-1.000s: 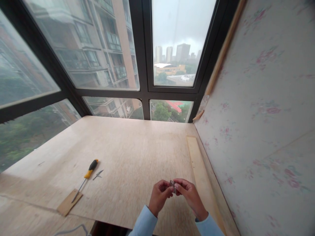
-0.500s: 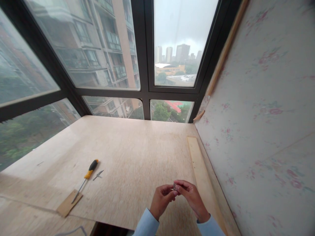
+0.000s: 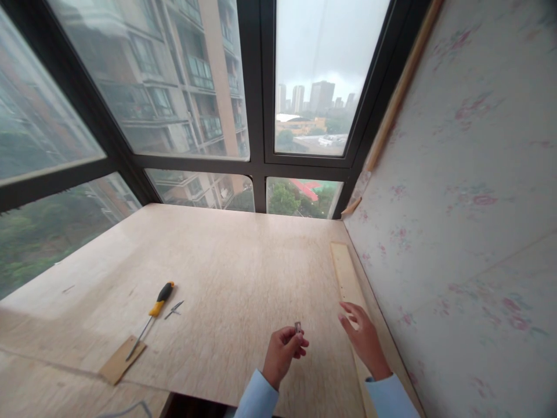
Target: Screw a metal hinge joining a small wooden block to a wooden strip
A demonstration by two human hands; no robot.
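Note:
Between the thumb and fingers of my left hand [image 3: 285,352] is a small metal bracket [image 3: 298,327], its upper end sticking up past the fingertips. The rest of it is covered by the fingers. My right hand [image 3: 361,337] holds nothing; its fingers are apart and hover at the pale wooden strip [image 3: 346,267] along the wall. Whether they touch the strip I cannot tell. Small dark holes show in the strip just beyond my right fingertips.
A yellow-and-black screwdriver [image 3: 161,299] lies at the left, its tip on a brown flat piece [image 3: 123,360]. Several screws [image 3: 174,310] lie beside it. Dark-framed windows [image 3: 257,116] close off the back; a flowered wall [image 3: 470,232] stands at the right. A dark gap [image 3: 195,406] opens at the front.
My right hand has let go of the small metal bracket and moved right to the wooden strip, its fingers opening. My left hand keeps the bracket and has shifted slightly left.

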